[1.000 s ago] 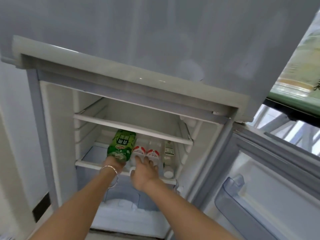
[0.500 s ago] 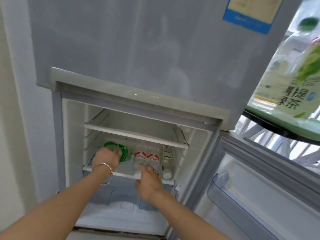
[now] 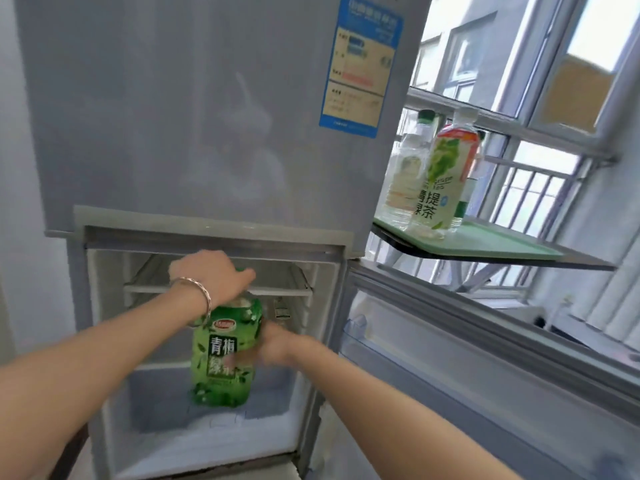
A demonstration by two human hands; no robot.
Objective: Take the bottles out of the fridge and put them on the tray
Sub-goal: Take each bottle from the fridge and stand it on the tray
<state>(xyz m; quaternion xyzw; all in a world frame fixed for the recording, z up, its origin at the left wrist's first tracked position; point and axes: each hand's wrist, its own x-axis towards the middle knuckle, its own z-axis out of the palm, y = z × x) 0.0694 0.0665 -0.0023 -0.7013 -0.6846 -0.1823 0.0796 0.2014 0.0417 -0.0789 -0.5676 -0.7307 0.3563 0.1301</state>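
Observation:
A large green tea bottle (image 3: 223, 355) hangs upright in front of the open lower fridge compartment (image 3: 104, 306). My left hand (image 3: 214, 275), with a bracelet on the wrist, grips its cap from above. My right hand (image 3: 266, 344) is blurred and lies against the bottle's right side. Behind them one small bottle (image 3: 281, 308) shows on the fridge shelf. The pale green tray (image 3: 498, 242) sits on a ledge to the right of the fridge, with a green-and-orange labelled tea bottle (image 3: 443, 174) and a clear bottle (image 3: 407, 168) standing on it.
The lower fridge door (image 3: 485, 358) stands open to the right, under the ledge. The closed upper door (image 3: 207, 98) carries a blue sticker (image 3: 362, 60). A barred window (image 3: 540, 188) lies behind the tray. A wall is at the left.
My left hand has lifted the green bottle off the shelf and out of the fridge, now upright by its cap. My right hand left the small red-capped bottles and came against the green bottle.

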